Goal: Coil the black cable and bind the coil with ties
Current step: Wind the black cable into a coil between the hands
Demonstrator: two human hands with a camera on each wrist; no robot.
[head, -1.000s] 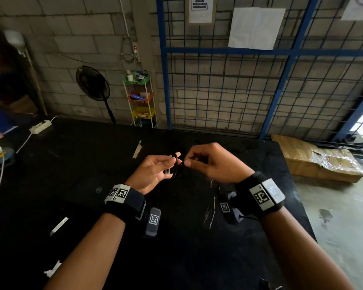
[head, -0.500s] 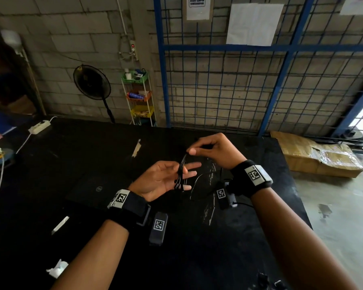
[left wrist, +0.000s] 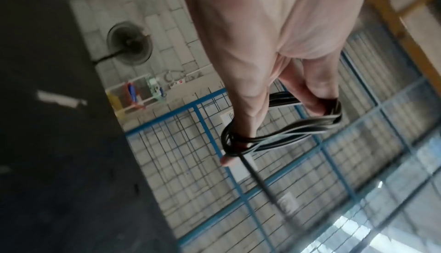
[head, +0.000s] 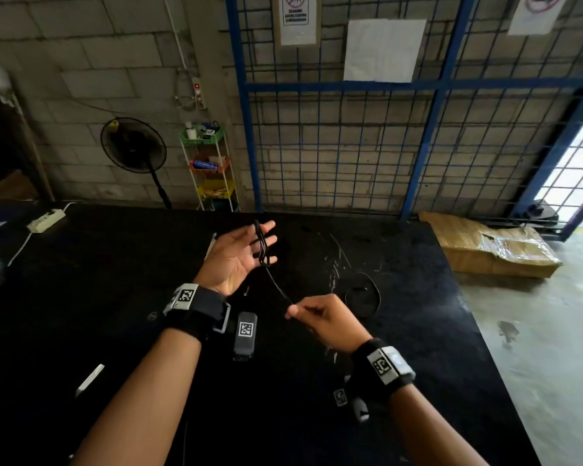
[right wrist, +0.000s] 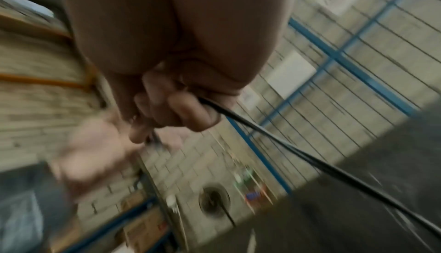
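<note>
Black cable (head: pixel 262 245) is wound in several turns across the spread, straight fingers (head: pixel 266 227) of the left hand (head: pixel 236 257), which is held palm-up above the black table (head: pixel 81 280); the left wrist view shows the turns crossing between fingers in a figure-eight. The right hand (head: pixel 323 319) pinches the free run of cable between thumb and forefinger, fingers curled. Half a second ago this hand was raised above the left; it has since dropped low and toward the body, drawing the strand taut. Judgement: another turn is being laid, so coiling is under way and binding has not begun. Pale strips (head: pixel 90 380) lie on the table, possibly ties. A cardboard box (head: pixel 485 250) sits on the floor beyond.
</note>
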